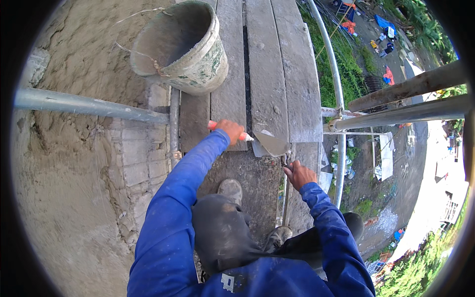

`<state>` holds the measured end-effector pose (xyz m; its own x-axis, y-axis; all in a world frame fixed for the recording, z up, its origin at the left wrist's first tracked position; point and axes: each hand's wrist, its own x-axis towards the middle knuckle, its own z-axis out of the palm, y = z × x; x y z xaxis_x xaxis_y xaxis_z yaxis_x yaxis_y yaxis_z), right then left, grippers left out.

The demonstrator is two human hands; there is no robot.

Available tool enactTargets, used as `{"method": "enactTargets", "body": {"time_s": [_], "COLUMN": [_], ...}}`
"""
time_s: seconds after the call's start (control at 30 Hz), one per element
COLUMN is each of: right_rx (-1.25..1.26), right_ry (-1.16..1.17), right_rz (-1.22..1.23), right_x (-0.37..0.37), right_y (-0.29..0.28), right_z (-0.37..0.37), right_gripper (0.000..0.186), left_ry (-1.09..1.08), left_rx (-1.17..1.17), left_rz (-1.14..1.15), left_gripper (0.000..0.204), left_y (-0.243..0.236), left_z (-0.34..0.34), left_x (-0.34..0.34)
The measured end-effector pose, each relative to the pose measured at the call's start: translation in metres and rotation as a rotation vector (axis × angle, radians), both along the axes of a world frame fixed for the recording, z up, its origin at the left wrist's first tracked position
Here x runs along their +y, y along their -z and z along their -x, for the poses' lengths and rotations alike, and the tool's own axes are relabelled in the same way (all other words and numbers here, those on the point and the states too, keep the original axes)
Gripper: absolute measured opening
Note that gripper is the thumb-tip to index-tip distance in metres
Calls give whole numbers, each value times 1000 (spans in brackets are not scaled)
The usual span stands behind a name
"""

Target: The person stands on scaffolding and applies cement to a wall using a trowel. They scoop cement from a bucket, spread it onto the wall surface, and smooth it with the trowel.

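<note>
My left hand is closed around the red handle of a tool, with a pale metal neck at its right end. Beside that neck lies a flat grey plate, which looks like the tool's blade, partly covered. Over it rests the pointed triangular blade of a trowel. My right hand grips this trowel's handle, below and to the right of its blade. Both tools are low over the end of the planks. A mortar-stained bucket with a wire handle stands ahead of my left hand.
Grey weathered planks form the platform under me. On the left runs a rough plastered wall with bare blocks. A metal scaffold pipe crosses there; more pipes line the right edge, above ground far below.
</note>
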<state>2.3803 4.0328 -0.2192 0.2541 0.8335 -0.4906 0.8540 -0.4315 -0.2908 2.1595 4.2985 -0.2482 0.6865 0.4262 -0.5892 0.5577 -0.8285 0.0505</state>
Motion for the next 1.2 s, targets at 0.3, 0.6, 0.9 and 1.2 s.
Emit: {"method": "enactTargets", "body": {"time_s": [0.3,0.6,0.9,1.2], "right_rx": [36,10,-57,9], "right_ry": [-71,-221,-164,34], "right_rz": [37,58,70,-80], "right_x": [5,15,8,-3], "right_y": [-4,-15,-2,9], "right_z": [-19,-51,-41,-10], "right_gripper": [56,57,54,49], "left_ry": [-20,0,-16,-49], "left_rx": [17,10,-7,-11], "left_rz": [-5,1,-8,-9], "left_gripper": [28,26,26,29], "left_y": [-4,2,-3,3], "left_z": [-1,0,2,9], "left_x": [-3,-2,-2,-6]}}
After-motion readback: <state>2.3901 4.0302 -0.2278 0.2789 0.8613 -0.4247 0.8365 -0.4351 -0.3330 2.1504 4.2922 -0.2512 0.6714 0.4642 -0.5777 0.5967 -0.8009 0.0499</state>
